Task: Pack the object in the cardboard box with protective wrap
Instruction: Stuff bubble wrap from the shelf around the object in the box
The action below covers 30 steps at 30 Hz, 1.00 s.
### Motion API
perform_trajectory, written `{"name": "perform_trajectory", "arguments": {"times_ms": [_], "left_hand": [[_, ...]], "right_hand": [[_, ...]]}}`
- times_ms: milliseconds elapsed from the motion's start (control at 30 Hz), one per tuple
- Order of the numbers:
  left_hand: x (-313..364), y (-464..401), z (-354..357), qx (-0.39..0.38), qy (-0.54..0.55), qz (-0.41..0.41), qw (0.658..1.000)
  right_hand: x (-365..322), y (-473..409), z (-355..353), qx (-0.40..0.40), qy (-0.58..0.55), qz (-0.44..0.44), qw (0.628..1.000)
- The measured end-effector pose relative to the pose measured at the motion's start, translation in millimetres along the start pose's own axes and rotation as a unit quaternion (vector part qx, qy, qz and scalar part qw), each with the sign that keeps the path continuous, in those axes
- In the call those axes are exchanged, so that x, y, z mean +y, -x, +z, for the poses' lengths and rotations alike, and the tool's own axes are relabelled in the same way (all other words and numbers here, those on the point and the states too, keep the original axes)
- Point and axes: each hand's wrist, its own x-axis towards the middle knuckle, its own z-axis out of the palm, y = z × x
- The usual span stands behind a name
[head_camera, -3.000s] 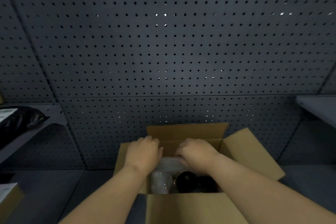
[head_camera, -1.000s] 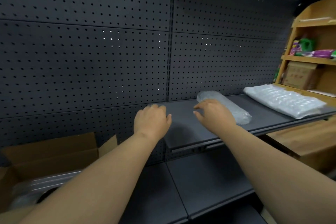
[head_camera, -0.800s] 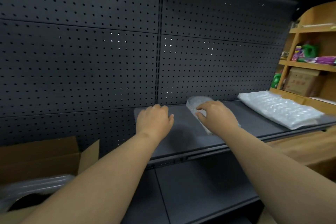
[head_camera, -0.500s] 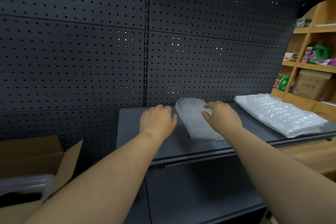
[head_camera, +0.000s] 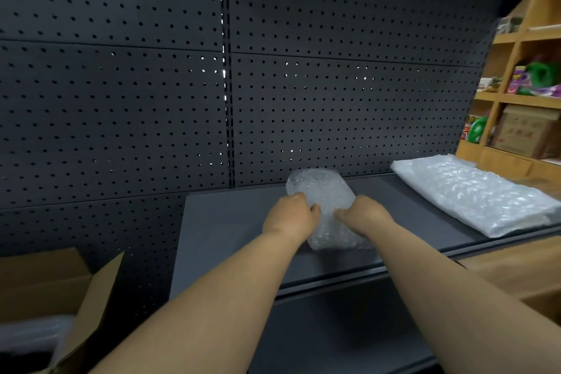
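Note:
A bundle wrapped in clear bubble wrap lies on the dark shelf ahead of me. My left hand grips its left side and my right hand grips its right side. The open cardboard box sits at the lower left, its flap raised. Some bubble wrap shows inside it.
A flat stack of bubble wrap sheets lies at the right end of the shelf. Dark pegboard forms the back wall. A wooden shelf unit with a small carton and coloured goods stands at the far right. A lower shelf runs beneath.
My view swung right, away from the box. The right hand dragged the wrapped bundle leftward along the shelf. Both hands have now closed on it, the left coming in from the side.

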Motion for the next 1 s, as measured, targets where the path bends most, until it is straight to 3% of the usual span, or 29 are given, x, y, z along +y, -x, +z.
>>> {"name": "perform_trajectory", "arguments": {"times_ms": [333, 467, 600, 767, 900, 1000], "left_hand": [[-0.4, -24.2, 11.1, -0.037, 0.141, -0.075, 0.986], [-5.6, -25.8, 14.2, -0.022, 0.292, -0.123, 0.948], [-3.5, -25.2, 12.4, -0.012, 0.452, -0.151, 0.879], [7.2, -19.2, -1.8, -0.01, 0.561, -0.132, 0.818], [7.9, -13.6, -7.7, -0.006, 0.583, -0.124, 0.803], [4.9, -11.2, -7.8, 0.015, 0.541, -0.112, 0.834]], "right_hand": [[-7.0, -0.9, -0.4, -0.01, -0.083, 0.016, 0.996], [-6.7, -3.1, 0.0, -0.002, -0.164, 0.013, 0.986], [-5.8, -4.9, 2.5, -0.007, -0.335, 0.001, 0.942], [-10.0, -2.4, -2.7, -0.063, -0.49, -0.03, 0.869], [-12.5, 2.7, -7.5, -0.108, -0.54, -0.045, 0.833], [-12.4, 4.9, -8.1, -0.101, -0.533, -0.057, 0.838]]}}
